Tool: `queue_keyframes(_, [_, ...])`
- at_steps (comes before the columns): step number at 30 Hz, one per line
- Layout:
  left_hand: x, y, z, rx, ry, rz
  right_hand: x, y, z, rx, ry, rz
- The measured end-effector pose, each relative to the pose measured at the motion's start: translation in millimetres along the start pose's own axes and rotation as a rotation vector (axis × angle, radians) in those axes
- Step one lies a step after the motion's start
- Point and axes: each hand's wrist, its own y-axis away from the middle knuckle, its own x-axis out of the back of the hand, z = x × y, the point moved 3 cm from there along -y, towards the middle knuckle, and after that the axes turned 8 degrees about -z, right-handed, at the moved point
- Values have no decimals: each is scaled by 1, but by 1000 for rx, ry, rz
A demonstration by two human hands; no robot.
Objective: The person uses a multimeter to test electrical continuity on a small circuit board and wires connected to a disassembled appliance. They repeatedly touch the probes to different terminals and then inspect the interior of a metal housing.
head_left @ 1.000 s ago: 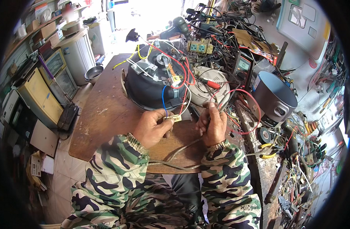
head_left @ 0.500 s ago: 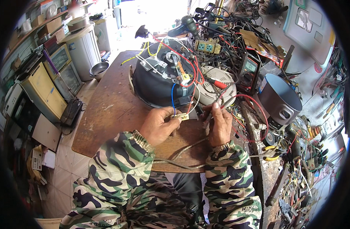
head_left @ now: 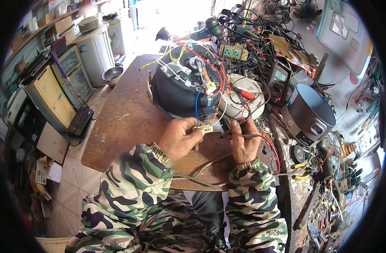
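Observation:
My left hand [head_left: 181, 137] pinches a small pale rectangular piece [head_left: 207, 129], its face partly covered by my fingers. Blue, red and white wires run from it to a black, rounded appliance body [head_left: 172, 95] lying with its wired underside up. My right hand [head_left: 245, 144] is closed on dark meter probes [head_left: 251, 135] with red and black leads. Their tips point left, near the pale piece; I cannot tell whether they touch it. Behind my right hand stands a multimeter [head_left: 280, 76] with its display lit.
A round cream cover [head_left: 239, 101] rests beside the appliance. At the right are a grey pot [head_left: 306, 114], tape [head_left: 298, 154] and yellow-handled pliers [head_left: 301, 175]. Tangled cables [head_left: 264, 40] pile up at the back. A cord [head_left: 201, 182] crosses the wooden table [head_left: 113, 126] near its front edge.
My right hand has turned, and the probes now lie flatter across it, pointing left. The red lead has dropped from its high arch. My left hand keeps its pinch on the pale piece.

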Motion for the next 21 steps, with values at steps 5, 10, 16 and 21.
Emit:
queue_keyframes(5, [2,-1,-6,-7,-4,-2,-2,-2,0,-111,239,-298])
queue_keyframes(10, [0,0,0,-24,-31,2,3,-2,4,-209,280,-372])
queue_keyframes(16, [0,0,-1,-21,-4,8,13,-8,3,-314,350,-360])
queue_keyframes(21, [2,-1,-4,2,2,-24,19,-8,6,-376,311,-411])
